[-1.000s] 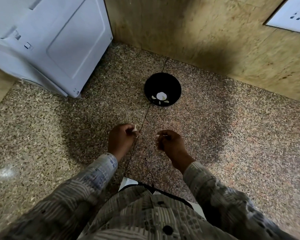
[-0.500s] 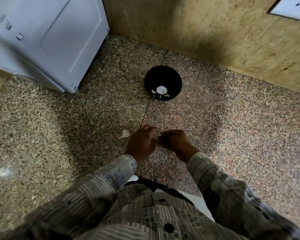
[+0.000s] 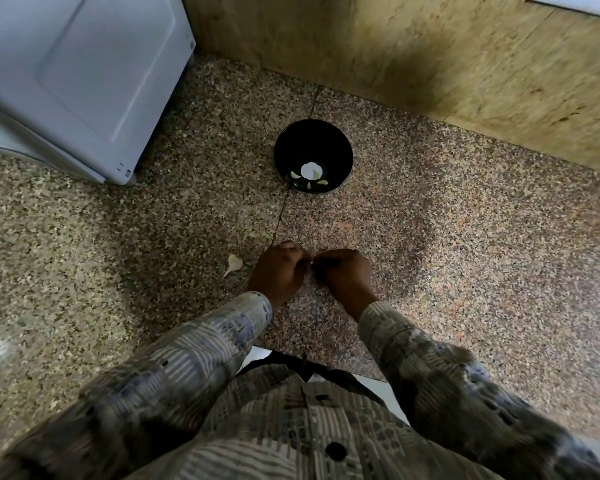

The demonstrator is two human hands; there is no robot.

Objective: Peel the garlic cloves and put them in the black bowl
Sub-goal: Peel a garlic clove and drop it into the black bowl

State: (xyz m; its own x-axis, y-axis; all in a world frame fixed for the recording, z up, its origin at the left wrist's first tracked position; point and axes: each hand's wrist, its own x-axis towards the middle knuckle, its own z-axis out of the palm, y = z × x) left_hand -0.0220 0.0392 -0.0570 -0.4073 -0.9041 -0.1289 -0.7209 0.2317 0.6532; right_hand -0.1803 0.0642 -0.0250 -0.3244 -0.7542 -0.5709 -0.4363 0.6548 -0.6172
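The black bowl (image 3: 313,147) stands on the speckled counter, with several pale garlic pieces and a white round spot at its bottom. Below it my left hand (image 3: 280,271) and my right hand (image 3: 343,273) are pressed together fingertip to fingertip, pinching a small garlic clove (image 3: 312,262) of which only a white sliver shows. A pale garlic piece with a thin tail (image 3: 233,263) lies on the counter just left of my left hand.
A white appliance (image 3: 77,74) fills the upper left corner. A tan stone wall (image 3: 430,57) runs along the back, close behind the bowl. A dark seam in the counter (image 3: 281,216) runs from the wall down to my hands.
My hands were apart a second ago and have come together on the clove. The garlic piece that my left hand held now lies on the counter to its left.
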